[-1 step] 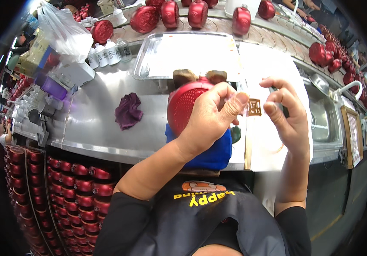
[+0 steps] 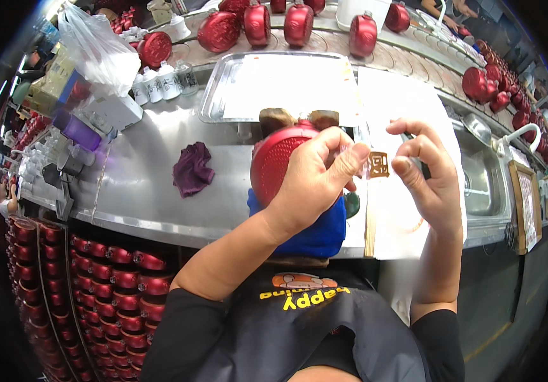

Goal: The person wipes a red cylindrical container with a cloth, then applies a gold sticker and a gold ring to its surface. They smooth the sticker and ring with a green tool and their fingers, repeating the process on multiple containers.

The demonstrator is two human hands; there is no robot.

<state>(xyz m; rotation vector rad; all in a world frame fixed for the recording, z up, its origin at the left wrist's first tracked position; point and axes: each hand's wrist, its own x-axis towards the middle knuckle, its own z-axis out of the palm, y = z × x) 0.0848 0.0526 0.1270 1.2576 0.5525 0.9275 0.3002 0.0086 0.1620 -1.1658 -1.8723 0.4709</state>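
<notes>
My left hand (image 2: 315,169) is closed in a pinch in front of the red round bottle (image 2: 273,159). At its thumb tip is a small flat gold-brown cut-out plate (image 2: 379,164), apparently held by its edge; the exact grip is hidden. The bottle has a studded face and leans on a blue cloth pad (image 2: 315,232), between two dark brown rests (image 2: 276,119). My right hand (image 2: 428,169) is raised to the right of the plate, fingers curled, thumb and index tips apart. Part of a dark, thin thing shows behind its fingers; its kind is unclear.
A purple cloth (image 2: 192,169) lies on the steel table. Beyond is a metal tray (image 2: 213,95) with a white sheet. White paper (image 2: 395,210) lies under my right hand, beside a sink (image 2: 484,184). Red bottles (image 2: 297,25) stand at the back; others (image 2: 118,274) fill racks at lower left.
The gold-brown plate has tilted slightly at my left fingertips. The right hand's fingers have shifted a little. The whole view has moved slightly.
</notes>
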